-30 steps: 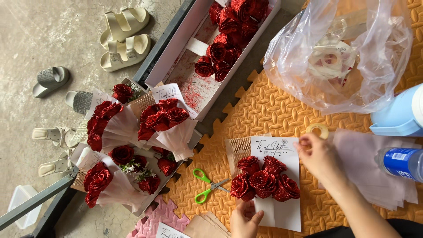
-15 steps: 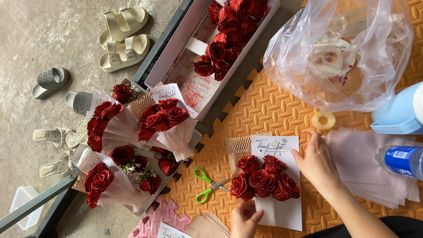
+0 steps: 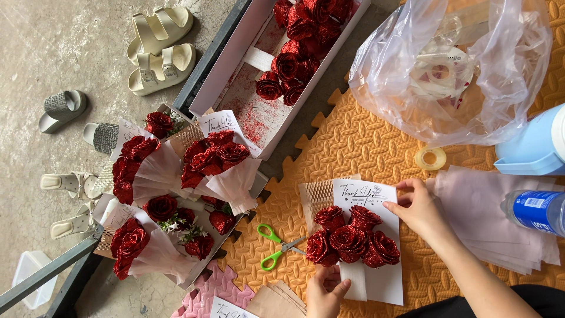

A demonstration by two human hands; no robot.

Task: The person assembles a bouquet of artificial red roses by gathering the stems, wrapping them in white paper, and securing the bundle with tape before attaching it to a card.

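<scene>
A small bunch of red glitter roses [image 3: 351, 238] lies on a white printed card [image 3: 376, 277] with a strip of honeycomb paper [image 3: 316, 199] behind it, on the orange foam mat. My left hand [image 3: 325, 291] grips the bunch's stems from below. My right hand [image 3: 420, 209] pinches the card's upper right edge. A clear tape roll [image 3: 430, 158] lies on the mat just above my right hand.
Green-handled scissors [image 3: 272, 247] lie left of the bunch. Finished rose bouquets [image 3: 176, 194] sit in a box at left, loose roses in a white box [image 3: 259, 106] above. A clear plastic bag [image 3: 447, 70], pink paper sheets [image 3: 494, 218], a blue bottle [image 3: 538, 209] and sandals [image 3: 159, 47] surround them.
My right hand put the tape roll down on the mat and moved down-left to the card's edge. My left hand stayed at the stems.
</scene>
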